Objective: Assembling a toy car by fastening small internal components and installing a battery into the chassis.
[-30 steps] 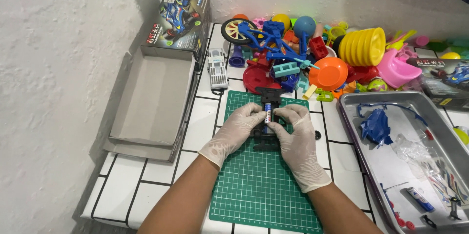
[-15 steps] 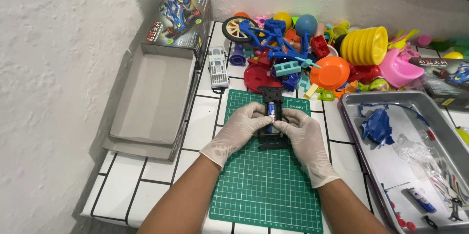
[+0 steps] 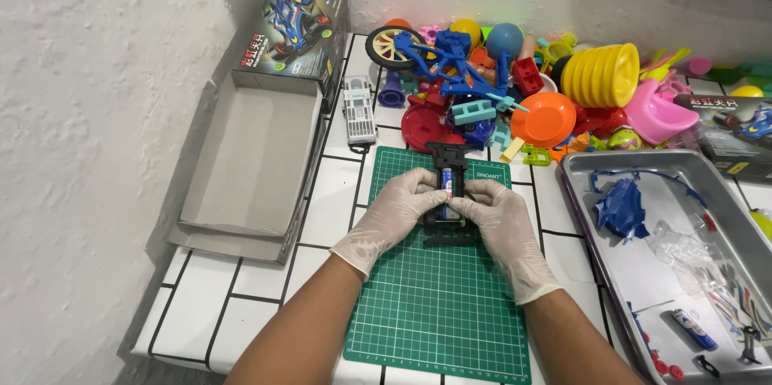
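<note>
Both gloved hands are closing on a small black toy car chassis (image 3: pixel 447 192) that is lying lengthwise on the green cutting mat (image 3: pixel 438 305), near its far edge. The left hand (image 3: pixel 396 212) is pinching the chassis from its side with thumb and fingers, and the right hand (image 3: pixel 500 228) is gripping the opposite side, its thumb pressing down near a small blue-banded battery sitting in the middle of the frame. To my eye the work going on is the seating of that battery, and doing it well means keeping the chassis flat on the mat, holding both sides evenly so it is not twisting, and pushing straight down rather than at an angle. Just beyond the mat, a heap of bright plastic toys (image 3: pixel 515 88) is spreading along the wall, with a blue toy bicycle (image 3: pixel 434 51) on top and a stack of yellow plates (image 3: pixel 601 74) further right. To the left, an open cardboard box tray (image 3: pixel 249 164) is resting on the white tiled counter (image 3: pixel 241 305), its printed lid (image 3: pixel 293 31) standing behind it. To the right, a metal tray (image 3: pixel 579 184) is holding blue plastic parts (image 3: pixel 621 206) and clear wrappers.
</note>
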